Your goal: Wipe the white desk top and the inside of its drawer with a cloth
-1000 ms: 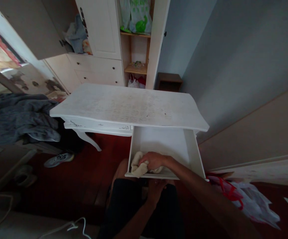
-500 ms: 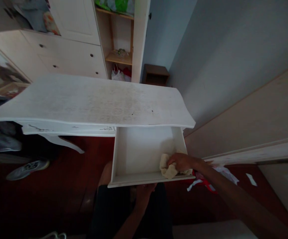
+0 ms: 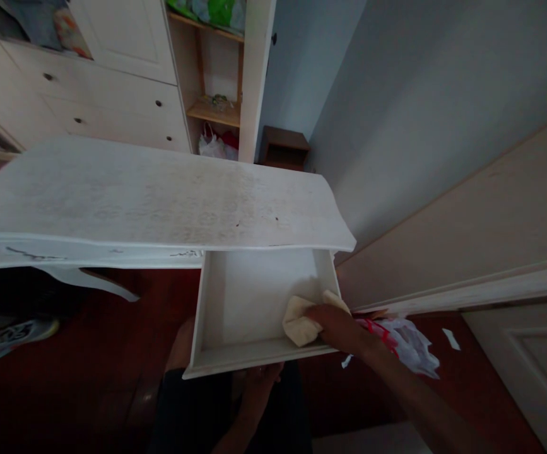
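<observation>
A white drawer [image 3: 249, 302] is pulled out from beneath the white desk [image 3: 173, 195]. Inside its front right corner, my right hand [image 3: 332, 321] is closed on a cream cloth [image 3: 301, 321], pressing it against the drawer. Part of the cloth bulges out on the left of the fingers, and another part shows behind the hand. My left hand [image 3: 260, 378] is under the drawer's front edge with its fingers curled against it; the drawer front partly hides them. Grey-brown smudges and a few dark marks cover the desktop.
Behind the desk stands a white cabinet [image 3: 112, 110] with open shelves. A brown box [image 3: 285, 145] lies by the wall. Plastic bags [image 3: 410, 347] are on the red floor at right, near a door. A shoe [image 3: 15, 340] lies at left. My knees are below the drawer.
The view has turned slightly, so the furniture appears shifted left. My right hand and the cloth remain in the front right corner, and the cloth's folds have changed shape. My left hand stays under the drawer front.
</observation>
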Demonstrator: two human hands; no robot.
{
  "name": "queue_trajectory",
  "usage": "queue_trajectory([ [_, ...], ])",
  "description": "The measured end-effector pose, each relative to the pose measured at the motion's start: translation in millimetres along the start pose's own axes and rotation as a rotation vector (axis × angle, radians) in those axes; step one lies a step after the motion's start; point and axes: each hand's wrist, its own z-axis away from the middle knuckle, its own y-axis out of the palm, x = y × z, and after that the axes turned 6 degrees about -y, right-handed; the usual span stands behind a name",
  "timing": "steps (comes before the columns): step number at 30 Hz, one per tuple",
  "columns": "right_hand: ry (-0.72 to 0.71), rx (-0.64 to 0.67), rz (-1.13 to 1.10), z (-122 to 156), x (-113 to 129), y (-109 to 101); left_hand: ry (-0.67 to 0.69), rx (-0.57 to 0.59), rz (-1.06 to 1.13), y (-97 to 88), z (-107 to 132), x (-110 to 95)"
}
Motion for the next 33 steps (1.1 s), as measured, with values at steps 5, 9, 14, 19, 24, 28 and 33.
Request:
queue_trajectory([
  [5, 0.24, -0.15, 0.11, -25.5, 5.3, 0.1, -0.251, 0.087, -0.058, -8.0, -8.7, -0.1],
  [9, 0.461, -0.482, 0.167, -46.6, 7.7, -14.3, -0.292, 0.152, -0.082, -17.4, -4.3, -7.2],
  [14, 0.379, -0.634, 0.301, -68.1, 17.2, -14.7, -0.252, 0.357, -0.268, -43.2, 36.4, -44.4],
  [19, -0.101, -0.503, 0.349, -92.4, 27.0, 18.7, 0.009, 0.51, -0.479, -76.6, 67.5, -133.0],
  [24, -0.189, -0.436, 0.415, -122.0, 18.8, 35.6, 0.45, 0.037, -0.388, -89.3, 33.1, -214.0],
  [28, 0.006, -0.487, 0.441, -139.1, 6.3, 18.1, 0.878, -0.398, -0.648, -91.1, -20.9, -258.8],
  [33, 0.099, -0.487, 0.482, -141.6, 0.7, -0.7, 1.083, -0.428, -1.017, -90.1, -85.6, -291.0],
])
